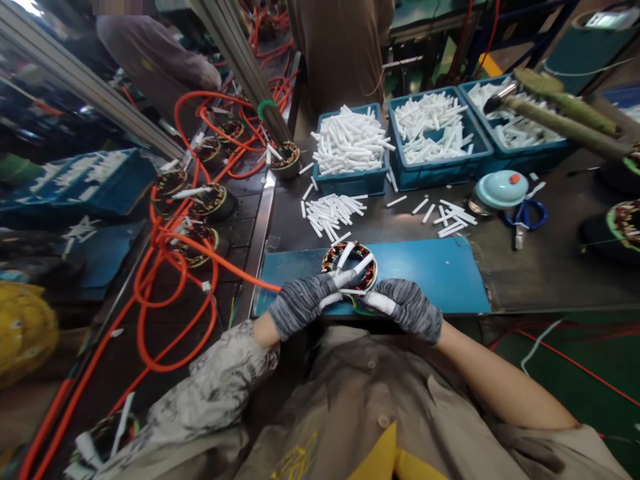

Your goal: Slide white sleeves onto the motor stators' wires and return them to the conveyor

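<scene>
A ring-shaped motor stator [371, 272] with copper windings lies on the blue mat in front of me. White tubes [345, 256] stick up from its top. My left hand [304, 303], in a grey knit glove with white fingertips, reaches to the stator's left front. Its thumb and fingers pinch around a short white tube [353, 291] lying crosswise. From the right, my gloved right hand [411, 308] curls its fingers against the stator's front edge, close to that tube's end. Thin green and yellow wires show below the ring, between the hands. What the right fingertips grip is partly hidden.
Blue bins [353, 180] of white tubes stand behind the mat [435, 273], with loose tubes [333, 215] before them. Blue-handled scissors [525, 217] and a round lidded jar [500, 190] are right. Orange cables [185, 303] and more stators [213, 200] fill the left. Co-workers stand beyond.
</scene>
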A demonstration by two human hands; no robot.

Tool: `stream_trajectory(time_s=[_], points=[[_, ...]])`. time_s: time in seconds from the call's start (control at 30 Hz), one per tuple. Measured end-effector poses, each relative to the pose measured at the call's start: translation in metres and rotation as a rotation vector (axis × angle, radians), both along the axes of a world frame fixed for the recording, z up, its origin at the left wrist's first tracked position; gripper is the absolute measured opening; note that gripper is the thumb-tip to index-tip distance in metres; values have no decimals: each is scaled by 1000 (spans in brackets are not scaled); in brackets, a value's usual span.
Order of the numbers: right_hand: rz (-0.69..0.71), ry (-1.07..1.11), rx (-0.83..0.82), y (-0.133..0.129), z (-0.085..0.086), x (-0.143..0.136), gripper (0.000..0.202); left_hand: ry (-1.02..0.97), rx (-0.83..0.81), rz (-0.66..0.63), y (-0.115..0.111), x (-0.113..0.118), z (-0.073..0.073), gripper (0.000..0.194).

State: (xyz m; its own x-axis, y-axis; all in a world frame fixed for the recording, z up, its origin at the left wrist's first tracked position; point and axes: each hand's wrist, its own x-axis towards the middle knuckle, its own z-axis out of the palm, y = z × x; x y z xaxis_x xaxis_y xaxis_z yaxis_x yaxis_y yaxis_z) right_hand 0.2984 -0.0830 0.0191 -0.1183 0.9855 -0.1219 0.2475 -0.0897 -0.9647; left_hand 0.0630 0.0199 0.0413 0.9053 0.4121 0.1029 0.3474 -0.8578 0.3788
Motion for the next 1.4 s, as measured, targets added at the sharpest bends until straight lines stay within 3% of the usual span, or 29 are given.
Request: stream_trajectory(time_s=[0.1,0.2,0.3,0.37,0.43,0.47,0.57,0.63,0.73,0.83,1.0,1.23,1.4], points=[[-64,273,-238,-1,-4,0,58,45,142,23,-9,4,-13,50],[-227,315,-256,2,-9,1,58,120,229,89,-23,11,-27,56],[-155,50,-64,7,-8,23,47,171,295,169,-34,16,-37,58],[-69,-202,62,13,-8,55,42,177,340,225,-36,20,-41,54],[-253,-598,219,22,-12,97,39,171,345,261,-36,24,-41,52],[-312,-693,232,27,-15,118,37,167,326,267,-35,27,-39,53],[-379,-828,230,40,-27,166,32,155,251,260,-32,34,-35,57],[-394,-869,241,44,-34,177,29,137,241,258,-31,37,-35,59],[-425,-878,300,38,-36,162,27,83,288,293,-31,39,-41,62],[-485,-656,364,22,-30,124,27,44,334,298,-32,39,-46,63],[-303,-265,268,2,-13,76,22,55,328,287,-33,40,-42,53],[-286,-39,122,5,-12,79,29,74,330,358,-34,42,-50,50],[-269,11,163,2,-16,79,25,-29,352,337,-33,39,-55,51]])
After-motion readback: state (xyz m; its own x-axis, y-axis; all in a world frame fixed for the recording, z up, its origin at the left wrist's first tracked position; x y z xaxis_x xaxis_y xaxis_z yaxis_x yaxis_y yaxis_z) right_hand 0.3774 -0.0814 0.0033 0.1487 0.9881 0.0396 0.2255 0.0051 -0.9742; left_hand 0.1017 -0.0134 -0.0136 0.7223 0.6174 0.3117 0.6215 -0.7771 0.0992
